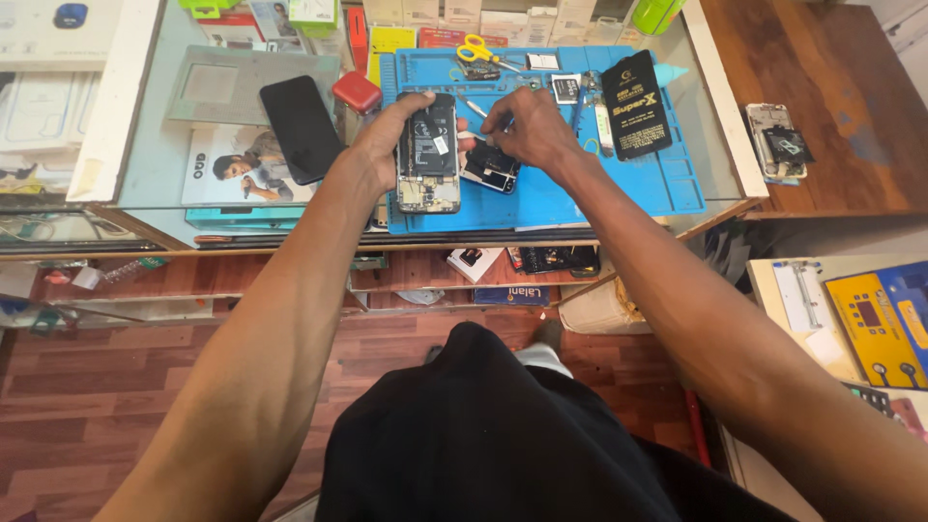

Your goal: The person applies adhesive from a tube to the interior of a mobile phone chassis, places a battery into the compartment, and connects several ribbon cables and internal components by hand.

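Head view: the left hand (382, 140) has its grip closed around an opened smartphone (427, 153), back cover off, standing on the blue repair mat (619, 179) near the front edge of the glass worktop (155, 155). The right hand (527, 130) pinches a thin tool (471, 106) just beside the phone, above a black phone part (490, 166). Yellow-handled scissors (476, 49) lie at the mat's far edge.

head view, looking steeply down, close above worktop (155, 164)
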